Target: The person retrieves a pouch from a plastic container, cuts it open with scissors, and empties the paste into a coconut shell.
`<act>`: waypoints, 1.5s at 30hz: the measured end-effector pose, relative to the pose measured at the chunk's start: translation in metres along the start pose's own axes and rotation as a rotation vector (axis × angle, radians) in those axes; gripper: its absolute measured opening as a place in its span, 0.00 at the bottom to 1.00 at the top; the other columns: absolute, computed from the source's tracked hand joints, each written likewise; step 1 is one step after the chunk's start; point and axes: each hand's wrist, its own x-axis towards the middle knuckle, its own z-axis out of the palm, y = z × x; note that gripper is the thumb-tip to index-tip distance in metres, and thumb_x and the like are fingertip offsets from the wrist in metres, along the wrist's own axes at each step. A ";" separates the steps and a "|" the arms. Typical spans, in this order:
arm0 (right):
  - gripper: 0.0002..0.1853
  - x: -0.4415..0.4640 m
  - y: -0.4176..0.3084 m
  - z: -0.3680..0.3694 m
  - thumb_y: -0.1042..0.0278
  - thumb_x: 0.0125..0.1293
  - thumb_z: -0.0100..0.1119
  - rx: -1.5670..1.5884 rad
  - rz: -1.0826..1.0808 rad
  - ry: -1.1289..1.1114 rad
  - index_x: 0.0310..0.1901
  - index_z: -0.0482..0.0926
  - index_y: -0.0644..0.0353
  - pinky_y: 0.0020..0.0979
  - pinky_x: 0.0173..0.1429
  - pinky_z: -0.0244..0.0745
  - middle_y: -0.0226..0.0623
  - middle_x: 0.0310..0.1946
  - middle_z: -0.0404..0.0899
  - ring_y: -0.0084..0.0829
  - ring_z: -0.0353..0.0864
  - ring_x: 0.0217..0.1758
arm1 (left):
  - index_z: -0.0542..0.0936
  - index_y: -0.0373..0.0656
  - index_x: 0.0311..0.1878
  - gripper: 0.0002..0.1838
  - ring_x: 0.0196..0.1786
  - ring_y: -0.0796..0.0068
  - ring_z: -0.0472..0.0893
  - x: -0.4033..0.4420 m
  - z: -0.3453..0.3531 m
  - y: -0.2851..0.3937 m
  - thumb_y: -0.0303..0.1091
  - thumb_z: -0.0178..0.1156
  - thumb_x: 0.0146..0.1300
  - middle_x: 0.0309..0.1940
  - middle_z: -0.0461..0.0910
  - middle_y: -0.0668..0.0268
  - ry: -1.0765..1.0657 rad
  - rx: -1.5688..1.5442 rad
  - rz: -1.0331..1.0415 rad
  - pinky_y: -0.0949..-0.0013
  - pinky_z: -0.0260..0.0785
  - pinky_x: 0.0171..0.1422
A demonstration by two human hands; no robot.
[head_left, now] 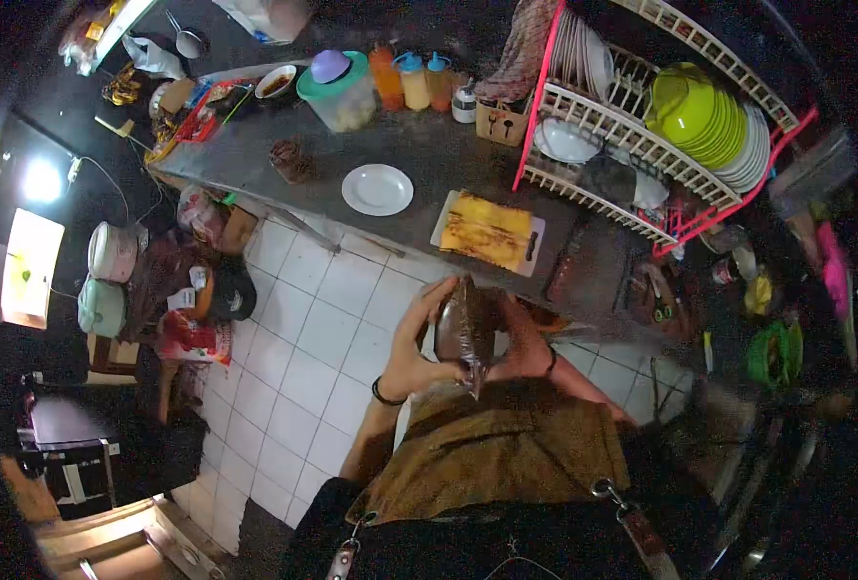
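Note:
Between my left hand [414, 338] and my right hand [527, 340] is a clear plastic bag of dark brown contents [464, 324], held upright close to my apron [506, 445]. My fingers wrap both sides of it, and its gathered end points towards me. What fills the bag is too blurred to name. Just beyond the hands, a white cutting board [439, 236] lies at the counter's edge. On it rests a flat yellow slab with brown streaks [487, 228]. A white oval plate [378, 189] sits further left on the counter.
The dark counter [327, 145] carries a tub with a green lid [337, 97], several sauce bottles [411, 82] and a dish rack [632, 126] full of plates. Scissors [659, 302] lie at the right. White floor tiles [303, 319] show below, with pots [112, 253] at the left.

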 end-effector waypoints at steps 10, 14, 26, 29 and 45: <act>0.58 -0.008 0.011 -0.010 0.46 0.30 0.79 -0.032 -0.103 0.016 0.64 0.59 0.61 0.39 0.62 0.65 0.45 0.59 0.65 0.40 0.67 0.62 | 0.71 0.34 0.53 0.49 0.57 0.60 0.71 0.003 0.017 -0.001 0.58 0.76 0.30 0.53 0.70 0.53 0.238 -0.159 0.014 0.61 0.62 0.62; 0.58 -0.011 0.019 -0.020 0.44 0.32 0.77 0.043 -0.054 -0.042 0.65 0.58 0.61 0.40 0.66 0.60 0.45 0.62 0.63 0.41 0.64 0.65 | 0.73 0.35 0.48 0.35 0.57 0.64 0.72 0.002 0.025 -0.006 0.46 0.76 0.39 0.54 0.69 0.53 0.271 -0.251 0.067 0.65 0.66 0.59; 0.51 -0.010 0.021 -0.034 0.49 0.37 0.77 0.270 -0.057 -0.044 0.63 0.61 0.61 0.40 0.67 0.59 0.42 0.60 0.65 0.35 0.65 0.64 | 0.68 0.37 0.41 0.30 0.54 0.62 0.72 0.001 0.041 -0.012 0.47 0.73 0.46 0.49 0.72 0.53 0.371 -0.211 -0.034 0.63 0.65 0.59; 0.53 -0.010 0.027 -0.038 0.58 0.37 0.79 0.185 0.066 -0.175 0.64 0.57 0.60 0.37 0.63 0.65 0.40 0.62 0.58 0.34 0.64 0.64 | 0.69 0.37 0.45 0.32 0.55 0.65 0.72 0.003 0.046 -0.018 0.51 0.71 0.47 0.49 0.73 0.55 0.445 -0.235 -0.073 0.64 0.64 0.59; 0.60 0.014 0.021 0.000 0.49 0.31 0.79 -0.206 -0.163 -0.167 0.66 0.54 0.59 0.43 0.71 0.47 0.44 0.65 0.56 0.45 0.55 0.69 | 0.46 0.38 0.70 0.73 0.69 0.62 0.55 -0.025 0.014 -0.017 0.62 0.77 0.22 0.68 0.49 0.57 0.081 -0.302 -0.151 0.60 0.47 0.72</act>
